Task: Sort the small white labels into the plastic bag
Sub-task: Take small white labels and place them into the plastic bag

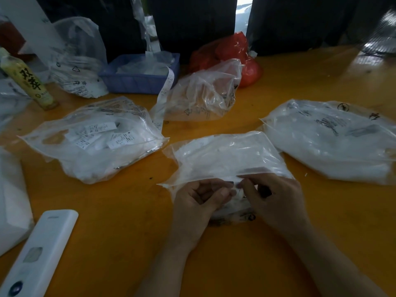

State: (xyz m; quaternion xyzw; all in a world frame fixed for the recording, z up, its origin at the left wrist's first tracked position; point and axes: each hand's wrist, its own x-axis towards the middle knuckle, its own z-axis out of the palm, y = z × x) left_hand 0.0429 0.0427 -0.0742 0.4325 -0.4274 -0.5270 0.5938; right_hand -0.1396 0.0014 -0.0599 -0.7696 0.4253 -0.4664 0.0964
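We pinch the near edge of the bag (225, 159) w/ both hands: left grip (199, 198) & right grip (276, 198) curled on plastic. Bag lies mid tabletop (111, 211), white labels (236, 190) btw our fingertips.

A yellow-green bottle (26, 81), far left of the fingers, carries large black Chinese characters on its label, of which "双" can be made out (the rest is too blurred to read). A recycling triangle is printed on the clear plastic bag (77, 58) just right of the bottle, and another on the clear bag (203, 91) straight beyond the fingers. The small white labels (96, 133) inside the bag left of the fingers bear black print too small to read.
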